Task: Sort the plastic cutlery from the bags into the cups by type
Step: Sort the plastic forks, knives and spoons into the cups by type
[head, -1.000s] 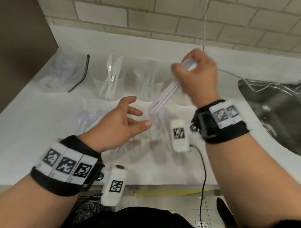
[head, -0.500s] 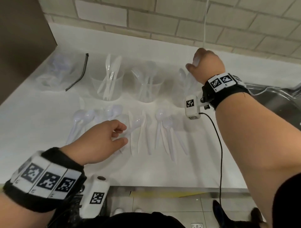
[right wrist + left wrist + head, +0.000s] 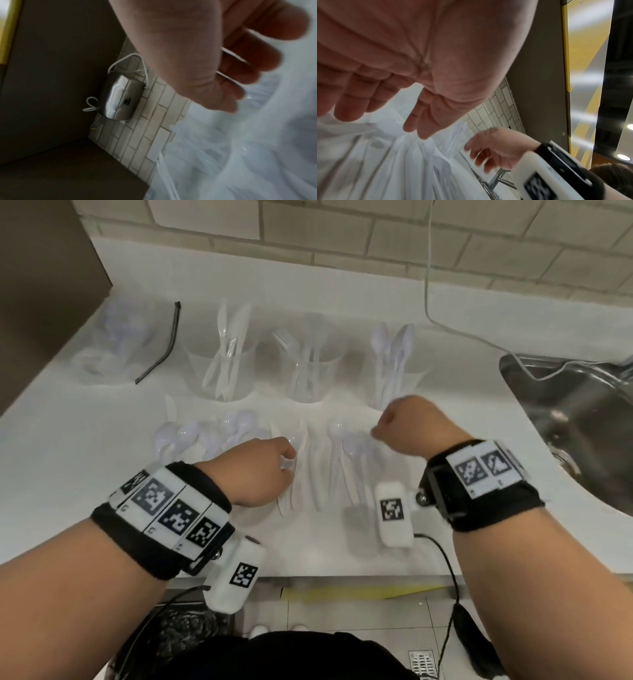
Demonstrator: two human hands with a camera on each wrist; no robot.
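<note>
With both the left hand (image 3: 260,470) and right hand (image 3: 414,426) loosely curled and empty, a loose spoon (image 3: 337,453) between the fingers is to be picked next.

White plastic spoons (image 3: 346,440) are seen just beyond the fingertips, on a white countertop (image 3: 68,440). Clear cups (image 3: 219,371) are ranged farther out. Black wristbands (image 3: 493,501) are patterned with black-and-white square markers. Beige brick tiling (image 3: 342,234) is noted; the sink (image 3: 582,422) is grey steel.
</note>
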